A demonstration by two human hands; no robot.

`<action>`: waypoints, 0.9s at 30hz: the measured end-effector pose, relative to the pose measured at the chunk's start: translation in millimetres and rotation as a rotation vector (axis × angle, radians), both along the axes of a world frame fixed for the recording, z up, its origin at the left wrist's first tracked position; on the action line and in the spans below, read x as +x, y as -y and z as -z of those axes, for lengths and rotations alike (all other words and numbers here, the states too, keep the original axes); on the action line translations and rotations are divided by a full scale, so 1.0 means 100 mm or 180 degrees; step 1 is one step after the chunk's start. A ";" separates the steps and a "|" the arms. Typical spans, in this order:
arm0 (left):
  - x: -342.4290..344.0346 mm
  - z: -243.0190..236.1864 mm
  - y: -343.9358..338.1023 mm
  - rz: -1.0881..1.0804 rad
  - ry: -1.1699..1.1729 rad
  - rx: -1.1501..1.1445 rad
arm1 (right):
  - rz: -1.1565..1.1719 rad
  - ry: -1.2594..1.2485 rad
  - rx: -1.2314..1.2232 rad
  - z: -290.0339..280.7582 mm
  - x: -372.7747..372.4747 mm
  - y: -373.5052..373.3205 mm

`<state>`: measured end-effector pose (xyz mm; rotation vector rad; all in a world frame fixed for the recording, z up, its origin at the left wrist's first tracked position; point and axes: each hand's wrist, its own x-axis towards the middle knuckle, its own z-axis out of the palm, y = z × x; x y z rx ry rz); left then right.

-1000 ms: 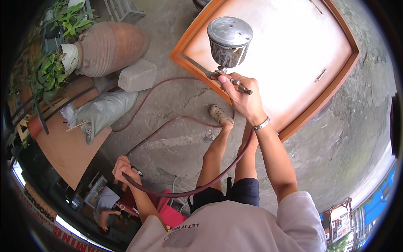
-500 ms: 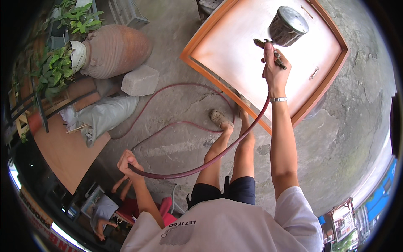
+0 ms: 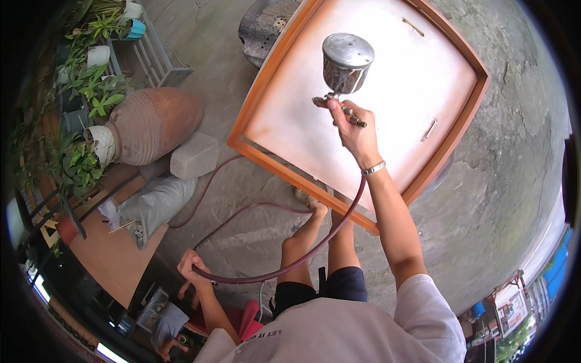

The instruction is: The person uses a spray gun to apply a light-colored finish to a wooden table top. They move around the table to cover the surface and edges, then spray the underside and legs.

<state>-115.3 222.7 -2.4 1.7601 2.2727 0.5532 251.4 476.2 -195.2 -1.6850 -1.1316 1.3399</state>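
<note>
My right hand is closed round a spray gun topped by a silver paint cup. The gun is over a framed panel, whose inside is coated white and whose raised border is orange-brown. Two small metal fittings lie on the white face, one a handle-like piece. From below my right hand a dark red air hose loops across to my left hand, which grips it low on the left. The gun's nozzle and trigger are partly hidden by my fingers.
At left are a large clay jar, a concrete block, a grey sack and a brown board. Potted plants stand farther back. A blackened metal drum shows beside the panel. Another person is at lower left.
My right hand has carried the spray gun left and slightly nearer over the panel. My left hand keeps its grip on the hose. The whole view has shifted, and more of the drum shows.
</note>
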 end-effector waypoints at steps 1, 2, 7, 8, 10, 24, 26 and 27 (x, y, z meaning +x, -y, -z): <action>0.07 0.02 -0.07 0.0012 -0.0050 -0.0033 | 0.0122 -0.0004 -0.0098 0.05 0.12 -0.25; 0.12 0.04 -0.13 0.0071 -0.0086 -0.0068 | 0.0211 0.0109 -0.0066 0.11 0.24 -0.49; 0.41 0.08 -0.41 0.0186 -0.0221 -0.0319 | 0.0787 0.0277 0.0336 0.40 0.73 -1.51; 0.50 0.11 -0.42 0.0138 -0.0179 -0.0344 | 0.0815 0.0306 0.0415 0.43 0.80 -1.69; 0.65 0.13 -0.48 0.0089 -0.0113 -0.0452 | 0.0855 0.0401 0.0577 0.49 0.98 -1.99; 0.79 0.43 -0.82 0.0234 -0.0031 -0.0926 | 0.1645 0.0273 0.1258 0.31 1.65 -2.59; 0.67 0.45 -0.76 0.0170 -0.0034 -0.0934 | 0.1505 0.0016 0.0887 0.38 1.51 -2.41; 0.53 0.50 -0.69 0.0134 -0.0023 -0.0911 | 0.1250 0.0013 0.0624 0.34 1.43 -2.27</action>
